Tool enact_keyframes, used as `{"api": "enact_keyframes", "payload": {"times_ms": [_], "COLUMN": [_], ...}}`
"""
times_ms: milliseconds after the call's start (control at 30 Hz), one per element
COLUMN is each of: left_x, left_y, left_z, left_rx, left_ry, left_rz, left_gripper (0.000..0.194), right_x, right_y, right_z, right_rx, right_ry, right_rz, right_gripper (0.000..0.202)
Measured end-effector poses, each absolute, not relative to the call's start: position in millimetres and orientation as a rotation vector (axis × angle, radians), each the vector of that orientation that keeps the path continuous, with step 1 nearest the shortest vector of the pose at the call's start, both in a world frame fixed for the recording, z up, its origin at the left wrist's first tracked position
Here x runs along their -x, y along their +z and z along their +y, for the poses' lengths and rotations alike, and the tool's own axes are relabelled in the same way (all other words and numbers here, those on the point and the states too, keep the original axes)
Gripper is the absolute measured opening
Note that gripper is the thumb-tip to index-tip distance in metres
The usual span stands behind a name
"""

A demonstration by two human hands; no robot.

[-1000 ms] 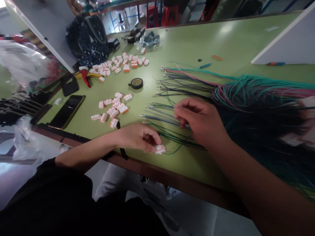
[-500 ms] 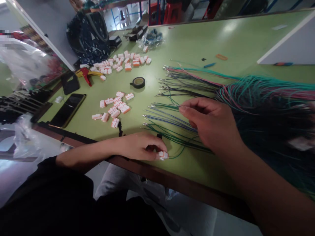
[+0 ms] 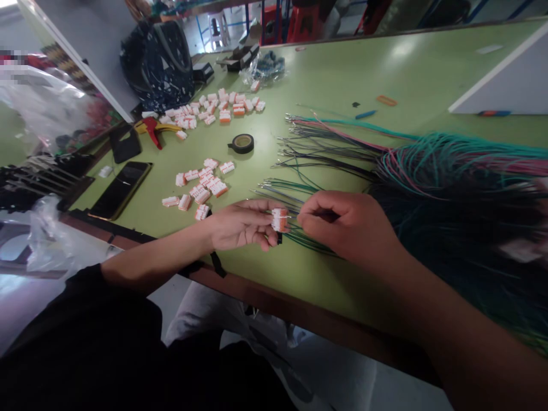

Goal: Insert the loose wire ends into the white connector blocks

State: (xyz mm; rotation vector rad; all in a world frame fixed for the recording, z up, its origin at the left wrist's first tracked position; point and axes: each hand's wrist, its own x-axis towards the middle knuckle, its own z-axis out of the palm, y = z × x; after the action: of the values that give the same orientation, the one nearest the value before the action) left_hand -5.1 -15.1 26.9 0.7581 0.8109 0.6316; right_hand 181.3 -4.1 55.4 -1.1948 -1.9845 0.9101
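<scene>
Between the thumb and fingers of my left hand (image 3: 246, 224) is a white and orange connector housing (image 3: 279, 220), its orange side turned to the right. My right hand (image 3: 346, 220) is closed in a pinch on a thin wire (image 3: 293, 217), whose metal tip points at the housing's orange side. Whether the tip has entered the housing I cannot tell. Green wires (image 3: 285, 184) with crimped ends lie just beyond both hands, and more wires pass underneath them. My right hand hides part of these bundles.
Loose connector housings (image 3: 208, 181) lie left of the wires, with a larger heap (image 3: 222, 105) farther back. Black tape (image 3: 242, 143), a phone (image 3: 120, 190) and a red-yellow hand tool (image 3: 154, 130) lie around them. A thick wire bundle (image 3: 454, 151) covers the right side.
My left hand has lifted and turned the housing, orange side now to the right. My right hand has moved left and nearer, bringing a wire's tip up to it.
</scene>
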Motion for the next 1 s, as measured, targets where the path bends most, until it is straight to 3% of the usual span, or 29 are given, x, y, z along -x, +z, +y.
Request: {"api": "enact_keyframes", "payload": {"times_ms": [300,1000], "left_x": [2.1,1.0], "left_y": [32.9,24.7], "left_z": [-14.0,-18.1], "left_rx": [-0.771,-0.985], "left_ry": [0.637,0.788], "left_rz": [0.913,0.852], "left_gripper": [0.047,0.041], "right_x": [-180.5,-178.4], "right_y": [54.4,49.9], "right_z": [-3.5,-2.2], "right_rx": [1.198,1.242], "right_ry": [0.871,0.823], "right_rz": [-2.056,-2.123], "right_gripper": [0.02,0.019]}}
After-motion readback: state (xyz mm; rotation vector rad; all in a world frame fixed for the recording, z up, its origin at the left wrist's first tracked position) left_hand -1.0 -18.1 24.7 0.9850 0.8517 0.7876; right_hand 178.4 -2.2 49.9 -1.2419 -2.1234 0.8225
